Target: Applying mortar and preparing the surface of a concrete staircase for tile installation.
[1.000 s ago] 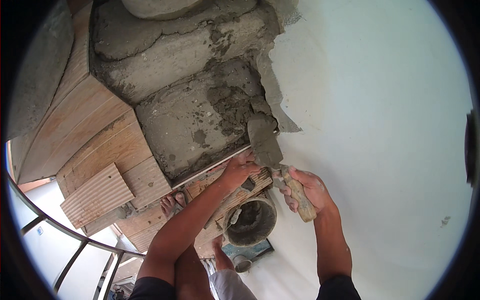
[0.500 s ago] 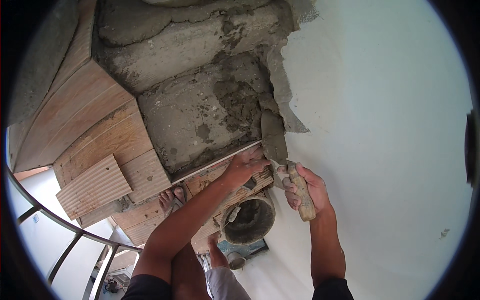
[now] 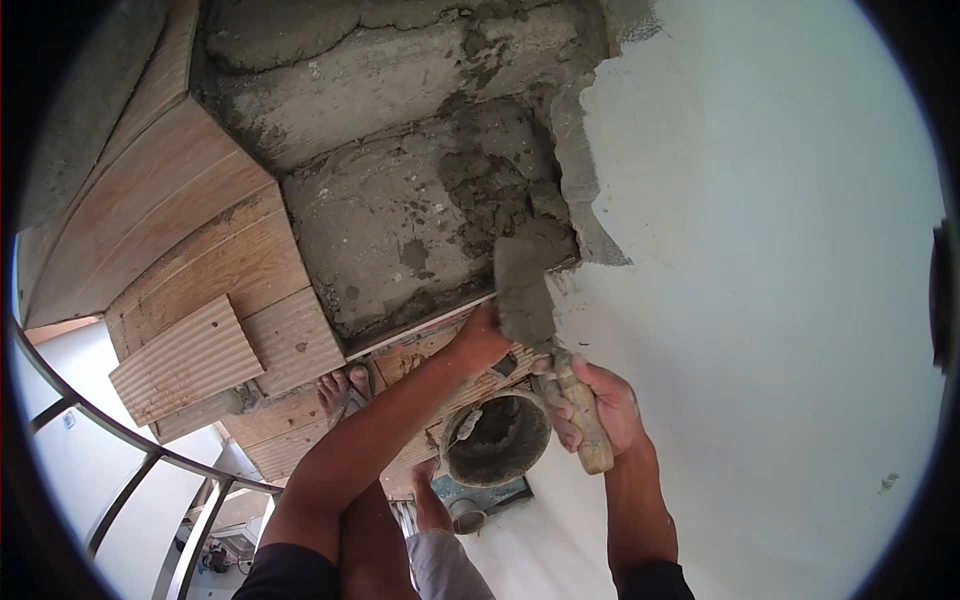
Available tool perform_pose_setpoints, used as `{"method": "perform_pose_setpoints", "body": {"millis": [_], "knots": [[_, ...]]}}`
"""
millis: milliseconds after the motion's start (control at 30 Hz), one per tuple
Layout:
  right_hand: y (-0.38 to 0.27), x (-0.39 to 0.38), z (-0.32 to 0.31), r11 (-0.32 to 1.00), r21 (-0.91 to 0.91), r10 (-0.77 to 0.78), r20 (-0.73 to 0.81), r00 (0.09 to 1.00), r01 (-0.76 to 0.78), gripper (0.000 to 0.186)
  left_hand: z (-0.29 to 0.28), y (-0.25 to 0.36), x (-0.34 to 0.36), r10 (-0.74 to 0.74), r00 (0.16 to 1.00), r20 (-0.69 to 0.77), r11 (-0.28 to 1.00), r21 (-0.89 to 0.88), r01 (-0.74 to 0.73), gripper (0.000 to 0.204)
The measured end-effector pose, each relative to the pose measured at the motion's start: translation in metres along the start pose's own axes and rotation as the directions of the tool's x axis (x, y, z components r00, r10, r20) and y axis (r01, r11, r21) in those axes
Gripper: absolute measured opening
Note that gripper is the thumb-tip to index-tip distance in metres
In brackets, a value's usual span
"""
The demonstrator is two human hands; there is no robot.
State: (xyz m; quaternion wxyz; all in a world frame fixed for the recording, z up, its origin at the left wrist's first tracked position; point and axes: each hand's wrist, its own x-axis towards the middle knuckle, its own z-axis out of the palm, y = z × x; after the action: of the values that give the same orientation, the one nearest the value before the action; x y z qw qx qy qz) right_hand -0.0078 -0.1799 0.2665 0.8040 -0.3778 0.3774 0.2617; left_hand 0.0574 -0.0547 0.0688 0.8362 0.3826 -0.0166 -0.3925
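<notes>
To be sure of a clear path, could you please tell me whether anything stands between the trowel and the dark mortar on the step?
Nothing visible does: the trowel in the right hand has its tip, as seen, at the edge of the dark mortar; the left hand is beside the trowel.

The trowel (image 3: 524, 292) partly hides the left hand (image 3: 482, 338); the near edge cuts off both sleeves (image 3: 290, 572). Objects (image 3: 216, 556) beyond the left railing (image 3: 124, 505) are too small to tell.
</notes>
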Motion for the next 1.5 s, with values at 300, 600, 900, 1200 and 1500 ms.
{"method": "perform_pose_setpoints", "body": {"millis": [300, 600, 900, 1200, 1500], "knots": [[-0.039, -0.001, 0.015, 0.908, -0.383, -0.205, -0.058, 0.977, 0.168, 0.044, 0.004, 0.016, -0.002, -0.058, 0.993, 0.103, 0.998, -0.021, 0.060, 0.066], [-0.093, 0.024, 0.025, 0.781, -0.623, -0.102, -0.202, 0.974, -0.047, 0.050, -0.001, 0.021, -0.009, -0.119, 0.988, 0.098, 0.982, -0.134, 0.132, 0.075], [-0.043, 0.015, 0.005, 0.964, -0.219, 0.147, -0.037, 0.988, -0.151, 0.055, -0.005, 0.027, -0.011, -0.124, 0.983, 0.137, 0.988, -0.070, 0.135, 0.067], [0.002, 0.004, 0.008, 0.972, -0.168, 0.166, -0.025, 0.986, -0.168, 0.056, -0.002, 0.015, -0.012, 0.090, 0.995, 0.034, 0.986, 0.139, -0.094, 0.048], [-0.023, -0.013, 0.031, 0.626, -0.780, -0.239, -0.185, 0.953, 0.006, 0.031, -0.015, 0.016, -0.010, -0.055, 0.987, 0.149, 0.998, 0.033, 0.051, 0.056]]}}
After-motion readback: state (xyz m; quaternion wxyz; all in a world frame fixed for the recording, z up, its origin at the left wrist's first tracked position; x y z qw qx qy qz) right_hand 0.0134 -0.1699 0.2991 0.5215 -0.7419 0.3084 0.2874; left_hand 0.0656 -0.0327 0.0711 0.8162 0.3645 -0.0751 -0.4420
